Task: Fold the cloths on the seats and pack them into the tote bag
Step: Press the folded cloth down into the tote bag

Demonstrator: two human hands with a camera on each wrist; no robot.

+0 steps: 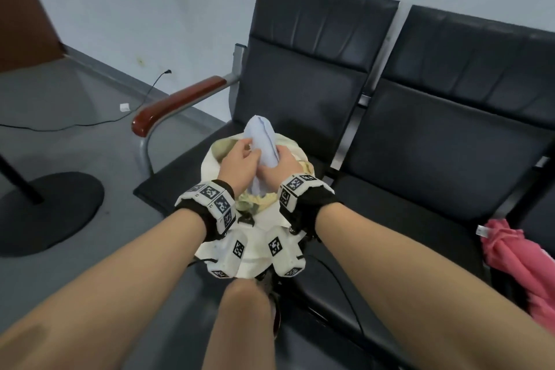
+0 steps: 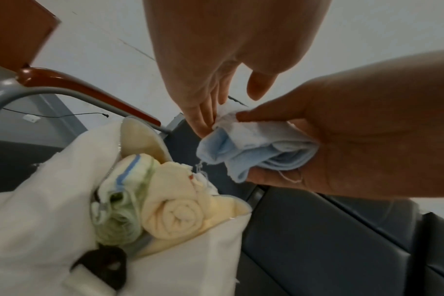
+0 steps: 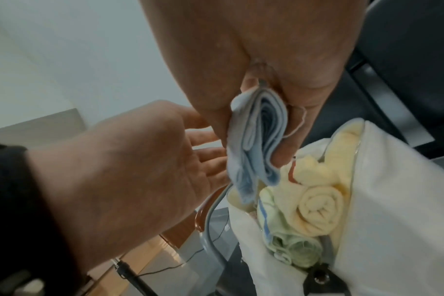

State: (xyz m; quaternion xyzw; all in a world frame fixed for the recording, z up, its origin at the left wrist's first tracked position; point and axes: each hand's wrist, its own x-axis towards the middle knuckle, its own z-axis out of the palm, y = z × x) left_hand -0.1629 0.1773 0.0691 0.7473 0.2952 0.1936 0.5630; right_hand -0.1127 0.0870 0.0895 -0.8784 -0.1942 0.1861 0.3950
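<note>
The right hand (image 1: 277,164) is curled round a folded light-blue cloth (image 1: 264,141), holding it just above the mouth of the white tote bag (image 2: 38,200). The left hand (image 1: 240,164) has relaxed, nearly straight fingers (image 2: 200,120) that touch the cloth's end and grip nothing. Inside the bag sit a rolled cream cloth (image 2: 173,216) and a green one (image 2: 114,224), so packing looks well along. A pink cloth (image 1: 510,258) on the bench seat (image 1: 435,159) at the right remains unpacked.
</note>
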